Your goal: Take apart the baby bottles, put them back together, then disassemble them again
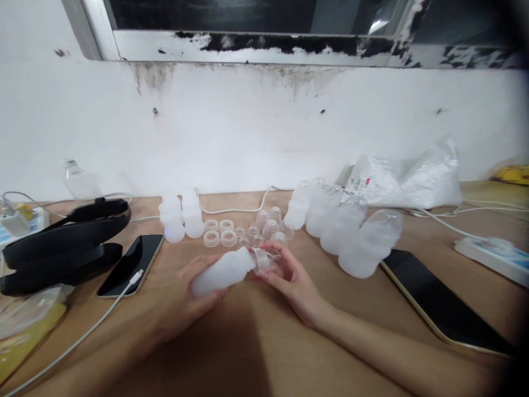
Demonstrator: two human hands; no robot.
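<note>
A white translucent baby bottle [225,270] lies tilted in my left hand [196,286], its threaded neck pointing right. My right hand [291,281] pinches a clear screw collar with a nipple [262,260] at the bottle's mouth; whether the threads are engaged I cannot tell. Just beyond my hands are several clear collar rings [220,232], small nipples [253,229] and clear dome caps [270,227]. Two bottles without caps [182,218] stand at the back left. On the right, several bottles with clear caps [351,234] form a slanting row.
Phones lie at the left [132,264] and right [442,300], the left one with a white cable. Black headgear [68,237] and a yellow packet [31,325] sit at the left. Plastic bags [407,176] and a power strip [494,253] are at the right.
</note>
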